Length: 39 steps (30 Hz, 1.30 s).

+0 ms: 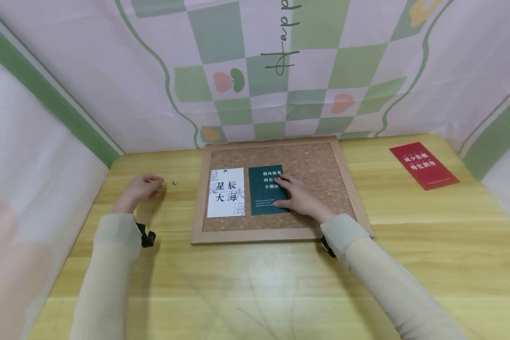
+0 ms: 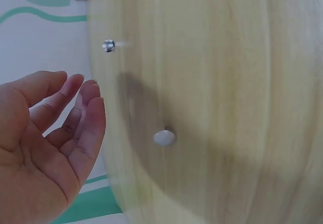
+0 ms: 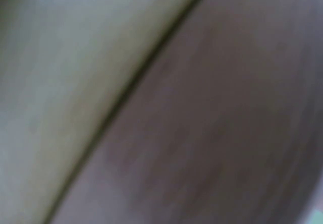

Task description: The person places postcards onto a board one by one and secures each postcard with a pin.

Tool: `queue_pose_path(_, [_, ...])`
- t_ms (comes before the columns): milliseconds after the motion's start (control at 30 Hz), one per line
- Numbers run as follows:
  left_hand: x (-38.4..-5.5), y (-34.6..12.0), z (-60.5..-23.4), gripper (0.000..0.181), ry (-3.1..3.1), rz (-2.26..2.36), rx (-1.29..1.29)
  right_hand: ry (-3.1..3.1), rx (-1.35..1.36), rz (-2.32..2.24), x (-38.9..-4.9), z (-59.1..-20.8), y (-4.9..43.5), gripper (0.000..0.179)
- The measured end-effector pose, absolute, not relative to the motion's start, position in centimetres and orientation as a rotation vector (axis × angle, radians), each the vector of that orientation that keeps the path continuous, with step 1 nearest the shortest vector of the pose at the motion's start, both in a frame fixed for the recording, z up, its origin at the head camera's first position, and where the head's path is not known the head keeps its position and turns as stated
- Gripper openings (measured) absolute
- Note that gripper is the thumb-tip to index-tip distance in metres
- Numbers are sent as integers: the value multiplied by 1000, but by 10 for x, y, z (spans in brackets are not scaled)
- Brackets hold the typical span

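Observation:
A wood-framed cork board [image 1: 310, 160] lies on the table with a white card [image 1: 214, 208] at its left, a thumbtack [image 1: 225, 171] at that card's top edge. Beside it is a dark green card [image 1: 261, 191]; my right hand [image 1: 303, 200] rests on its right side, fingers spread and covering part of the print. My left hand [image 1: 142, 189], fingers loosely bent and holding nothing, hovers left of the board. Near it on the table are a shiny thumbtack [image 2: 108, 46] and another thumbtack [image 2: 164, 137]. Blurred skin and cloth fill the right wrist view.
A red card [image 1: 425, 166] lies on the table [image 1: 238, 293] at the far right. A checked green and white cloth [image 1: 263, 85] hangs behind the table, and pale cloth sides stand at left and right.

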State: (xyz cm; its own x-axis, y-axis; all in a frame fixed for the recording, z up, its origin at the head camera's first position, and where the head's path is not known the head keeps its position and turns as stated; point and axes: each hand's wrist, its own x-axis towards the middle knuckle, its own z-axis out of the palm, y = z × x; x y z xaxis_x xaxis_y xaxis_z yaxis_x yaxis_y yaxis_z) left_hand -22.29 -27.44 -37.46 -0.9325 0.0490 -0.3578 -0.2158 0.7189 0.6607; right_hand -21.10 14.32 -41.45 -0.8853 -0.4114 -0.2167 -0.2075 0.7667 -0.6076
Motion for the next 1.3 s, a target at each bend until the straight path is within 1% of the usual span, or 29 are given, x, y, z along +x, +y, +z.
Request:
queue_pose_path(367, [-227, -261, -385, 45, 2545, 1028, -177, 2624, -486, -846, -211, -414, 143, 74])
queue_pose_path(700, [-234, -249, -397, 41, 2609, 1079, -202, 2631, -487, -835, -210, -414, 143, 73])
queue_pose_path(900, [-235, -244, -398, 38, 2671, 1004, -186, 2627, -482, -848, -209, -413, 144, 74])
queue_pose_path(1300, [-237, -237, -403, 28, 2722, 950, -262, 2631, -472, -830, -208, -410, 143, 74])
